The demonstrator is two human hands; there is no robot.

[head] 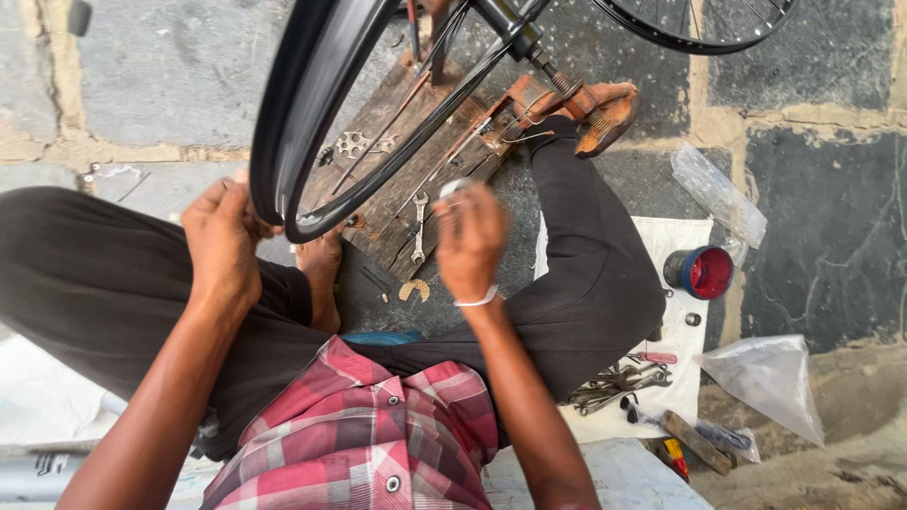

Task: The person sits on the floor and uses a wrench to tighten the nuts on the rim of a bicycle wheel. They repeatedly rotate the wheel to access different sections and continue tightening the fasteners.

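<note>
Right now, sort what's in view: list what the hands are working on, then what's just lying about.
In hand:
- wheel rim, gripped by the left hand
- small metal tool, in the right hand

Lying about:
- spanner on the wooden board
- red tin
- plastic bag
- pile of tools on the white cloth

Head camera looks steeply down, close above lap; edges perhaps slightly distorted.

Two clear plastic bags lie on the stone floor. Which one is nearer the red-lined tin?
The upper, crumpled long bag, just above the tin; the other bag lies lower, farther away.
</note>
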